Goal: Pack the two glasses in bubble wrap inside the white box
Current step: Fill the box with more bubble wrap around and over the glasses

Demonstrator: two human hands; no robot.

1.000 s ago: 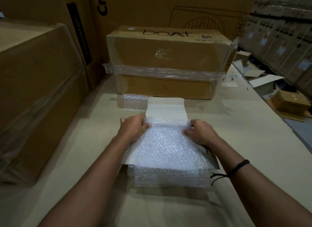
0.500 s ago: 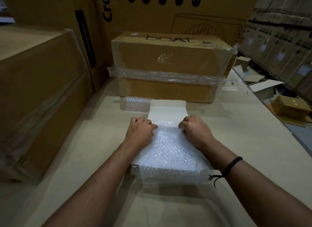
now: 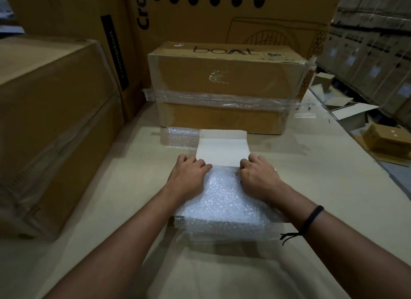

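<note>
Head view, first speaker: Where is the bubble wrap (image 3: 224, 200) seen?

Second speaker: It is spread over the white box (image 3: 222, 157), at the middle of the table (image 3: 333, 187), close before the person. The box is almost wholly covered. Only its open flap (image 3: 222, 143) is plainly shown, laid flat on the table at the far side. The wrap is draped down over the near edge. The glasses cannot be made out beneath it.

First speaker: How are the hands held?

Second speaker: The left hand (image 3: 189, 178) is set on the far left corner of the wrap and the right hand (image 3: 259, 180) on the far right corner. On both, the fingers are curled down round the wrap's far edge, where it is met by the flap. The fingertips are hidden. A black band (image 3: 311, 218) is worn on the right wrist.

First speaker: What is found around?

Second speaker: A second sheet of bubble wrap (image 3: 180, 136) is laid by the flap's left side. Behind it a taped carton (image 3: 222, 76) marked "boAt" is stood on the table. Large cartons (image 3: 55, 120) are stacked at the left, and small boxes (image 3: 389, 138) are scattered well apart at the right.
</note>
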